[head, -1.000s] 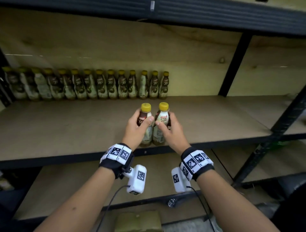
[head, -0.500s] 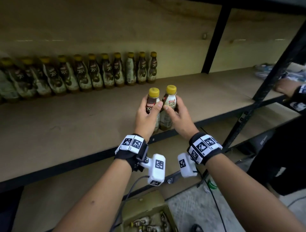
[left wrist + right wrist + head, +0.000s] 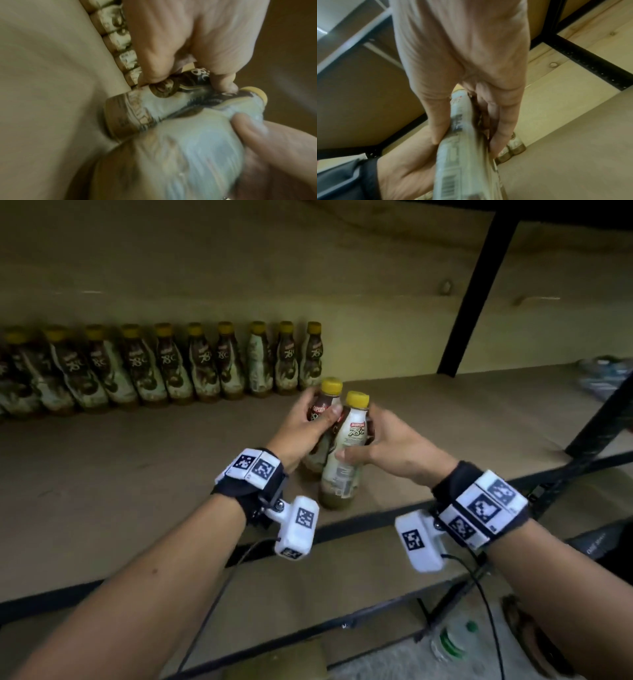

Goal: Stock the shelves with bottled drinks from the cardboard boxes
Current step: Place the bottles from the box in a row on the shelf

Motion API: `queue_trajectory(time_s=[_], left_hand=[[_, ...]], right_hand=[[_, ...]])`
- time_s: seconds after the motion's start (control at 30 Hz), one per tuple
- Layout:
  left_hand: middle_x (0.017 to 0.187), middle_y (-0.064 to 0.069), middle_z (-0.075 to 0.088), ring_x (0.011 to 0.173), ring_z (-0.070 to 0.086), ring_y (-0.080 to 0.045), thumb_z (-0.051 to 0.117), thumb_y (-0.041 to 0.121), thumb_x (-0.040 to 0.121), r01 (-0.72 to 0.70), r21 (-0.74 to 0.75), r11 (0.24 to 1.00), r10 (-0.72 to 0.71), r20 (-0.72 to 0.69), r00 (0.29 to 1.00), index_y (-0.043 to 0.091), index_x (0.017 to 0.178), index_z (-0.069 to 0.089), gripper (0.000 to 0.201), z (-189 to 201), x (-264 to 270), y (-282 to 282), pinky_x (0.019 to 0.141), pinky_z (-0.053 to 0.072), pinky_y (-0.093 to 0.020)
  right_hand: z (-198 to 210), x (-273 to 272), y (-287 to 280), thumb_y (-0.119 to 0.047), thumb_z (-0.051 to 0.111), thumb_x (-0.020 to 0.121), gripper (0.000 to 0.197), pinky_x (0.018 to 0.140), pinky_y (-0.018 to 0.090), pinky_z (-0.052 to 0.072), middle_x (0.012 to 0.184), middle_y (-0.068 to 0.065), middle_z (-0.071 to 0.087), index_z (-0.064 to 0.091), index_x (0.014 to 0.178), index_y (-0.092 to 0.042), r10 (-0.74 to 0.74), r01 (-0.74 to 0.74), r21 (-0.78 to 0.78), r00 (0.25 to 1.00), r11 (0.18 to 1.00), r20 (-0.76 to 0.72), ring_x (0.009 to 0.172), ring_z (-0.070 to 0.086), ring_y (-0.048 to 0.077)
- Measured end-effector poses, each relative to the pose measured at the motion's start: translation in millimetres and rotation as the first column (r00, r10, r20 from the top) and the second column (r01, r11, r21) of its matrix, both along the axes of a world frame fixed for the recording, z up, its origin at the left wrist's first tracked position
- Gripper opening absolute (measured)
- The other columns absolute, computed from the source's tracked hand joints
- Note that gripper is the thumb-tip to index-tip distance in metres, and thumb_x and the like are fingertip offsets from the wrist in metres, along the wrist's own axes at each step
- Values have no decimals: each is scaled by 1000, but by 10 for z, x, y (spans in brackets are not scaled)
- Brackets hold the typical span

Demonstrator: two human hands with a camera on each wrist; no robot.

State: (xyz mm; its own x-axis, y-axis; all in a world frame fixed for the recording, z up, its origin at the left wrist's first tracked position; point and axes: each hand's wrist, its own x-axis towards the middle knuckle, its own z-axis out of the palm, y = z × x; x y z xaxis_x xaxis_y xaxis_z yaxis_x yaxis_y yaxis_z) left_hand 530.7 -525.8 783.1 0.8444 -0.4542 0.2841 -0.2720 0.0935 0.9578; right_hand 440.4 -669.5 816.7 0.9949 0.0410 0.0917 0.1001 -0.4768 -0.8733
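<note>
Over the wooden shelf (image 3: pixel 120 481) I hold two yellow-capped drink bottles side by side. My left hand (image 3: pixel 301 429) grips the dark-labelled bottle (image 3: pixel 327 402), the farther one. My right hand (image 3: pixel 387 446) grips the white-labelled bottle (image 3: pixel 346 467) just in front of it, thumb across its label. The two bottles touch. In the left wrist view my left fingers (image 3: pixel 154 60) wrap the dark-labelled bottle (image 3: pixel 154 105), and the white-labelled bottle (image 3: pixel 188 155) fills the foreground. The right wrist view shows my right fingers (image 3: pixel 503 115) and thumb around the white-labelled bottle (image 3: pixel 464 155). A row of several bottles (image 3: pixel 171 364) stands along the shelf's back wall.
A black upright post (image 3: pixel 476 299) stands at the back right and another (image 3: pixel 603 419) at the front right. The shelf's black front rail (image 3: pixel 359 525) runs below my wrists. A lower shelf (image 3: pixel 308 587) lies beneath, with a cardboard box (image 3: pixel 274 662) and a green-capped bottle (image 3: pixel 452 638) on the floor.
Both hands have carried the two bottles farther in over the shelf, toward the right end of the back row. The right-hand bottle now sits lower and nearer than the left one.
</note>
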Motion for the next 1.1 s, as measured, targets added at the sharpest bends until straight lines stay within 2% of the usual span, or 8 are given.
queue_trajectory(time_s=[0.07, 0.17, 0.3, 0.53, 0.7, 0.83, 1.0, 1.1], left_hand=[[121, -2, 63, 111, 61, -13, 61, 24, 92, 42, 91, 995, -42, -2, 999, 20, 125, 51, 35, 64, 303, -279, 98, 48, -33], [115, 1, 65, 106, 62, -16, 66, 37, 87, -35, 300, 953, 3, 106, 994, 25, 118, 54, 36, 176, 788, -694, 95, 50, -38], [95, 1, 63, 87, 60, -16, 75, 28, 80, -208, 410, 888, 89, 292, 952, 14, 113, 57, 40, 328, 1264, -1096, 69, 46, -23], [102, -9, 64, 93, 60, -28, 80, 26, 72, -470, 687, 554, -12, 570, 821, 9, 105, 60, 42, 727, 1943, -1268, 78, 46, -33], [108, -8, 58, 96, 54, -29, 70, 34, 80, -668, 699, 254, -131, 709, 693, 16, 109, 52, 39, 809, 2160, -1246, 80, 38, -34], [112, -6, 53, 111, 45, -28, 59, 35, 87, -747, 658, 92, -162, 750, 641, 22, 114, 50, 31, 859, 2208, -1285, 100, 27, -42], [95, 11, 57, 104, 54, -21, 57, 28, 85, -737, 658, 154, -98, 753, 651, 28, 88, 53, 5, 934, 2340, -1234, 104, 19, -42], [89, 9, 57, 100, 55, -22, 56, 23, 86, -724, 676, 136, -119, 737, 666, 25, 84, 53, 4, 918, 2374, -1192, 106, 17, -42]], right_hand=[[93, 165, -337, 0, 76, 78, 57, 84, 32, 58, 109, 2, 71, 52, 127, -16, 84, -83, 8, 995, 997, -57, 99, 69, 14], [170, 437, -846, -1, 76, 78, 54, 87, 32, 57, 109, 2, 72, 54, 125, -16, 119, -125, -64, 989, 990, -93, 99, 70, 13], [253, 799, -1320, -6, 79, 76, 55, 89, 30, 54, 107, -1, 72, 54, 124, -19, 140, -163, -157, 979, 974, -146, 100, 68, 11], [205, 1215, -1713, -10, 77, 80, 51, 85, 18, 50, 113, -3, 68, 53, 124, -17, 182, -208, -149, 968, 967, -172, 102, 64, 7], [146, 1441, -1789, -17, 79, 79, 52, 99, 38, 50, 116, -1, 68, 53, 124, -19, 251, -289, -180, 946, 940, -206, 110, 63, 15], [175, 1618, -1804, -14, 79, 80, 42, 92, 41, 55, 111, 3, 70, 57, 115, -18, 303, -346, -159, 922, 925, -242, 104, 67, 18], [247, 1978, -1748, -17, 83, 75, 41, 87, 39, 58, 106, 0, 72, 61, 110, -14, 281, -334, -268, 935, 904, -217, 98, 69, 17], [214, 2257, -1713, -23, 84, 73, 45, 79, 31, 53, 103, -2, 66, 58, 109, -14, 150, -171, -353, 985, 920, -86, 96, 63, 17]])
